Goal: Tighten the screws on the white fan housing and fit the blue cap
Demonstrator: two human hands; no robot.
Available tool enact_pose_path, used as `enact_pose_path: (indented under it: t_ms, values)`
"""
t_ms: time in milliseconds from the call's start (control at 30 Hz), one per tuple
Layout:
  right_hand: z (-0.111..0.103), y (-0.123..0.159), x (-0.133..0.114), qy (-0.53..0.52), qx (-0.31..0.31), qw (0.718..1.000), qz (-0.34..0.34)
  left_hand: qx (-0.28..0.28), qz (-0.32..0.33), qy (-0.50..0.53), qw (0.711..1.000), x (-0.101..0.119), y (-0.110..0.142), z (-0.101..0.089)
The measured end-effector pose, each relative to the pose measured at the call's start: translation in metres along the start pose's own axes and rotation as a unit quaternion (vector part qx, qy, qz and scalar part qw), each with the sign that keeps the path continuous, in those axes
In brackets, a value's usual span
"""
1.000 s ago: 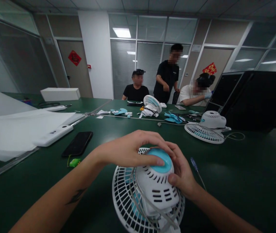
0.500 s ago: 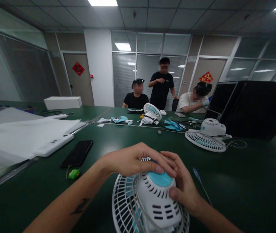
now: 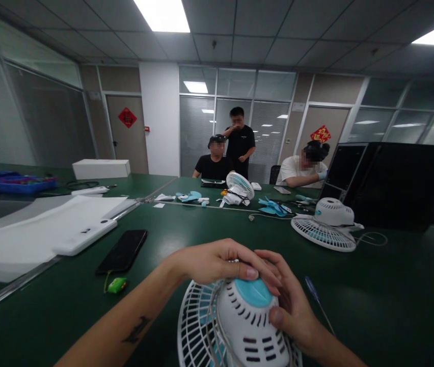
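Note:
A white fan point(image 3: 253, 326) with a light-blue cap on its vented motor housing lies grille-down in front of me, its lower part cut off by the frame edge. My left hand point(image 3: 228, 262) arches over the top of the housing, thumb resting along the blue cap. On the right side, my right hand point(image 3: 291, 300) wraps the housing with its thumb against the white shell. The fingers of both hands meet at the far side, where their tips are partly hidden. A grey cord loops over the grille beside the housing. Right of the fan lies a screwdriver point(image 3: 318, 300).
A black phone point(image 3: 123, 251) with a green charm point(image 3: 116, 285) lies to the left, near a white power strip-like bar point(image 3: 87, 238). Further off are a second fan point(image 3: 327, 224), a third fan point(image 3: 239, 189), blue blades point(image 3: 272, 206) and a black monitor-like box point(image 3: 400, 186). Three people are across the table.
The view has tilted up a little, and a blue tray now shows at far left. Both hands keep their hold on the fan. The standing person has shifted left, one hand raised to the face.

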State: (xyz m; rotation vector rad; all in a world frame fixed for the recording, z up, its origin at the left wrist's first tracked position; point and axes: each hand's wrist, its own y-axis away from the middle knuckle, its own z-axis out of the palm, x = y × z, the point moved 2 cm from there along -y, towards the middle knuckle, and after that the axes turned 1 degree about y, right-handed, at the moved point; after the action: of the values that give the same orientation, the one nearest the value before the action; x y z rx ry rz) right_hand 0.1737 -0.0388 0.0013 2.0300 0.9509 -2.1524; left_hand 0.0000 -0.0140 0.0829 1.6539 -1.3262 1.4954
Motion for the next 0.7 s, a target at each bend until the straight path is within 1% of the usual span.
enact_pose_path:
  t_ms: [100, 167, 200, 233, 333, 367, 433, 500, 533, 567, 633, 700]
  values:
    - [-0.001, -0.002, 0.003, 0.011, 0.004, 1.000, -0.013, 0.014, -0.004, 0.046, 0.999, -0.006, -0.001, 0.000]
    - [-0.002, -0.003, 0.005, 0.023, 0.008, 0.999, -0.023, 0.058, 0.003, 0.073, 0.996, -0.012, -0.004, -0.002]
    - [-0.002, -0.003, 0.005, 0.032, 0.009, 0.999, -0.029, 0.094, 0.009, 0.076, 0.993, -0.015, -0.005, -0.004]
    - [-0.002, -0.002, 0.005, 0.047, 0.009, 0.998, -0.034, 0.143, 0.018, 0.068, 0.987, -0.018, -0.006, -0.008]
    - [-0.004, 0.005, -0.002, 0.138, 0.014, 0.989, -0.057, 0.275, 0.020, 0.003, 0.961, -0.033, -0.008, -0.024]
    - [-0.004, 0.008, -0.006, 0.184, 0.014, 0.980, -0.069, 0.299, 0.020, -0.004, 0.954, -0.040, -0.008, -0.030]
    - [-0.002, 0.013, -0.019, 0.282, -0.002, 0.954, -0.103, 0.331, 0.014, -0.014, 0.943, -0.057, -0.008, -0.042]
    - [0.004, 0.013, -0.036, 0.374, -0.041, 0.917, -0.132, 0.357, -0.004, -0.023, 0.934, -0.077, -0.007, -0.053]
    - [0.009, 0.011, -0.045, 0.413, -0.064, 0.899, -0.130, 0.368, -0.014, -0.027, 0.929, -0.087, -0.005, -0.058]
    - [0.014, 0.007, -0.053, 0.445, -0.087, 0.884, -0.115, 0.378, -0.023, -0.032, 0.925, -0.097, -0.003, -0.062]
    - [0.026, -0.003, -0.070, 0.487, -0.124, 0.862, -0.061, 0.393, -0.044, -0.043, 0.918, -0.116, 0.003, -0.067]
    - [0.036, -0.015, -0.082, 0.514, -0.135, 0.847, -0.005, 0.405, -0.066, -0.056, 0.910, -0.133, 0.010, -0.071]
